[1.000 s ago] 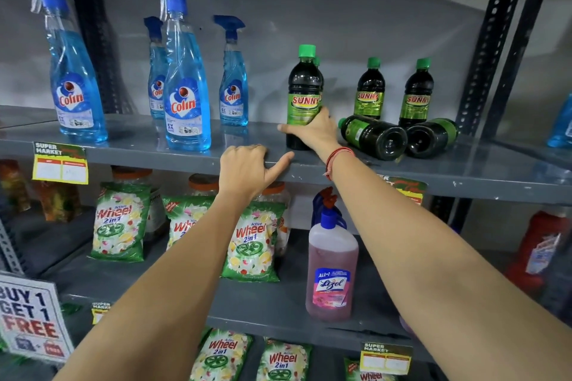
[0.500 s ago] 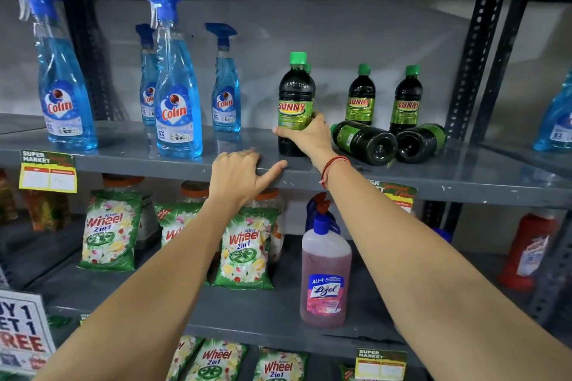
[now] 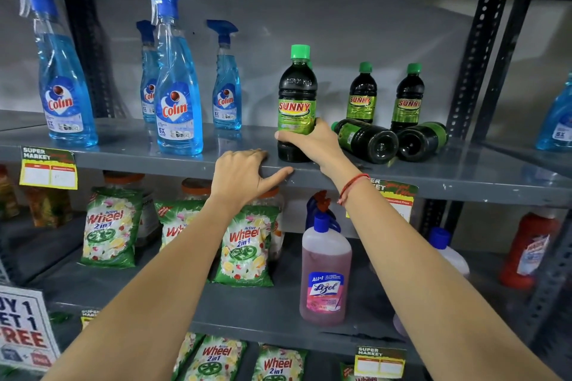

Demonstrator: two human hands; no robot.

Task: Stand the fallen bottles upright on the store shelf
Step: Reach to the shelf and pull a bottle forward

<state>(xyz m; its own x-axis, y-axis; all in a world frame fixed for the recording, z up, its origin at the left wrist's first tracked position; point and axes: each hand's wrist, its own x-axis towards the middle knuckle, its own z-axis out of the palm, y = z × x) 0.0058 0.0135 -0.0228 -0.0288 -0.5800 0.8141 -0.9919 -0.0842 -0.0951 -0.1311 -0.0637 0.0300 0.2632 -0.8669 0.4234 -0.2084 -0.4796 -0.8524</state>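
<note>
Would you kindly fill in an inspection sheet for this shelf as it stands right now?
Surface: grey metal shelf, price tag on its front edge.
Job's things: upright Sunny bottle in hand near the front edge; two upright Sunny bottles at the back; two fallen Sunny bottles lying on their sides, bases toward the camera.
Clutter: four blue Colin spray bottles standing to the left.
Grippers: right hand wrapped round the upright bottle's lower half; left hand resting on the shelf edge, holding nothing.
Cables: nothing seen.
Surroundings: Wheel detergent packets and a pink Lizol bottle on the shelf below.
</note>
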